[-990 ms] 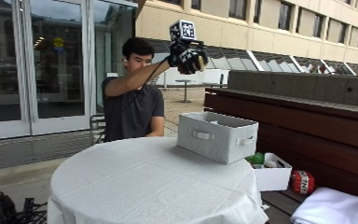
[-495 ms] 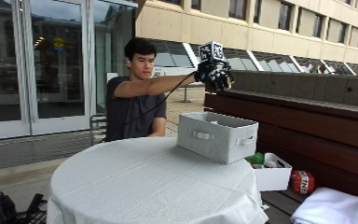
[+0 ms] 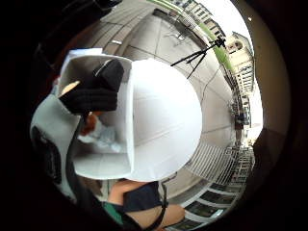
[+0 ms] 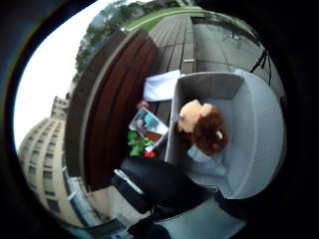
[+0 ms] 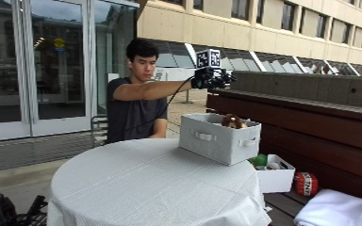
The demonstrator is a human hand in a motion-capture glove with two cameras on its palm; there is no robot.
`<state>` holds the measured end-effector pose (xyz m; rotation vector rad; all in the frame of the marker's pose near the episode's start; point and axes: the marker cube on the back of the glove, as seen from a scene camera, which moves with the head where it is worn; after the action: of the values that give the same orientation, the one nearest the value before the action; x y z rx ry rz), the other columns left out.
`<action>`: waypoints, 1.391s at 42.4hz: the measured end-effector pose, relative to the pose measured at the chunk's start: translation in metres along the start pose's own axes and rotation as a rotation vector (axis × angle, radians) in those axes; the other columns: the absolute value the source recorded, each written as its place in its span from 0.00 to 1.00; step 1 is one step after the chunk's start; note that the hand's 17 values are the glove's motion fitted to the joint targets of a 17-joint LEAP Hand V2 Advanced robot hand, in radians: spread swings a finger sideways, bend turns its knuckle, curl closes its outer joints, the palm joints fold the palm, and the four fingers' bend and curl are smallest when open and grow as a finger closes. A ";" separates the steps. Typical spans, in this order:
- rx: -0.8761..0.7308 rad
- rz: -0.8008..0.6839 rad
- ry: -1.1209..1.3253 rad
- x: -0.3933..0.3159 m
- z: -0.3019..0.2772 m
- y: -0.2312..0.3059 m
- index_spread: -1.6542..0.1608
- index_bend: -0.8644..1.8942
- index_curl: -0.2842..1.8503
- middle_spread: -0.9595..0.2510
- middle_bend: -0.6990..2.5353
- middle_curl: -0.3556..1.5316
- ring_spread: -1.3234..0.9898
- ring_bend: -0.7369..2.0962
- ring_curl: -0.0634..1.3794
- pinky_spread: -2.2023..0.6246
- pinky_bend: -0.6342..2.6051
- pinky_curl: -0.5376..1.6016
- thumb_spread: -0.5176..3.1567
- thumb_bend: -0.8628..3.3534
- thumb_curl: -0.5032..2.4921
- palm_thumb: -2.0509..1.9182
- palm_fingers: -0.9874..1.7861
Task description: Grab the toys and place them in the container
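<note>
The right hand (image 5: 211,79) is hovering above the container (image 5: 218,137) at the surface's far right edge, grip apart, holding nothing. The brown plush toy (image 4: 203,127) is lying inside. Any further toy should be released directly over the opening.

One round table (image 5: 137,188) with a white cloth stands in the outside view. One grey fabric container (image 5: 217,137) sits on it, with one brown plush toy (image 5: 234,122) showing inside. One gloved right hand (image 5: 211,79) is raised above the container. On the wooden bench (image 5: 350,141) there are one small white box (image 5: 275,176) holding several toys, too jumbled to count, one red toy (image 5: 304,183) and one white cloth (image 5: 341,214).
</note>
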<state>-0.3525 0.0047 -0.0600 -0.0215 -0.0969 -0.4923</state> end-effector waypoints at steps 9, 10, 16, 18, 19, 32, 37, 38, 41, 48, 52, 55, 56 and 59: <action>-0.099 0.011 0.064 0.060 -0.013 0.034 0.74 0.34 0.17 0.79 0.25 0.41 0.54 0.46 0.22 0.77 0.77 0.50 0.39 0.17 0.31 0.47 0.36; -0.105 0.017 0.074 0.068 -0.016 0.041 0.74 0.34 0.17 0.79 0.25 0.41 0.55 0.45 0.22 0.77 0.78 0.50 0.39 0.17 0.30 0.47 0.36; -0.118 0.086 0.137 0.137 -0.030 0.074 0.75 0.34 0.17 0.79 0.25 0.38 0.55 0.42 0.20 0.77 0.78 0.50 0.39 0.17 0.28 0.46 0.35; -0.116 0.108 0.149 0.157 -0.033 0.082 0.75 0.34 0.17 0.79 0.25 0.38 0.56 0.42 0.19 0.77 0.78 0.50 0.39 0.17 0.27 0.46 0.35; -0.116 0.119 0.152 0.165 -0.033 0.086 0.75 0.34 0.17 0.79 0.25 0.37 0.56 0.42 0.19 0.77 0.78 0.50 0.39 0.17 0.27 0.47 0.35; -0.108 0.183 0.195 0.251 -0.035 0.142 0.75 0.33 0.17 0.79 0.26 0.35 0.56 0.41 0.20 0.77 0.78 0.50 0.39 0.17 0.24 0.47 0.35; -0.089 0.220 0.199 0.267 -0.033 0.164 0.75 0.33 0.16 0.79 0.26 0.34 0.56 0.41 0.21 0.77 0.78 0.50 0.39 0.17 0.23 0.47 0.36; -0.088 0.224 0.194 0.271 -0.033 0.168 0.75 0.33 0.16 0.79 0.26 0.34 0.56 0.40 0.21 0.77 0.78 0.50 0.39 0.17 0.23 0.47 0.36; -0.088 0.232 0.178 0.281 -0.032 0.176 0.75 0.33 0.16 0.79 0.26 0.34 0.56 0.40 0.21 0.77 0.78 0.50 0.39 0.17 0.22 0.47 0.36; -0.087 0.241 0.153 0.295 -0.031 0.181 0.75 0.33 0.16 0.79 0.26 0.33 0.56 0.40 0.21 0.77 0.77 0.50 0.39 0.17 0.22 0.47 0.36; -0.083 0.236 0.151 0.298 -0.033 0.184 0.75 0.33 0.16 0.79 0.26 0.33 0.56 0.40 0.22 0.77 0.78 0.50 0.39 0.17 0.21 0.47 0.36; -0.081 0.235 0.152 0.299 -0.034 0.186 0.75 0.33 0.16 0.79 0.26 0.33 0.56 0.40 0.22 0.77 0.77 0.50 0.39 0.17 0.21 0.47 0.36; -0.080 0.233 0.151 0.300 -0.035 0.186 0.75 0.33 0.16 0.79 0.26 0.33 0.56 0.40 0.22 0.77 0.77 0.50 0.39 0.17 0.21 0.47 0.36; -0.073 0.225 0.143 0.303 -0.034 0.185 0.75 0.33 0.16 0.78 0.26 0.33 0.56 0.40 0.22 0.77 0.78 0.50 0.39 0.17 0.21 0.47 0.36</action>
<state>0.0039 0.0236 -0.0640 -0.0675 0.0636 -0.2715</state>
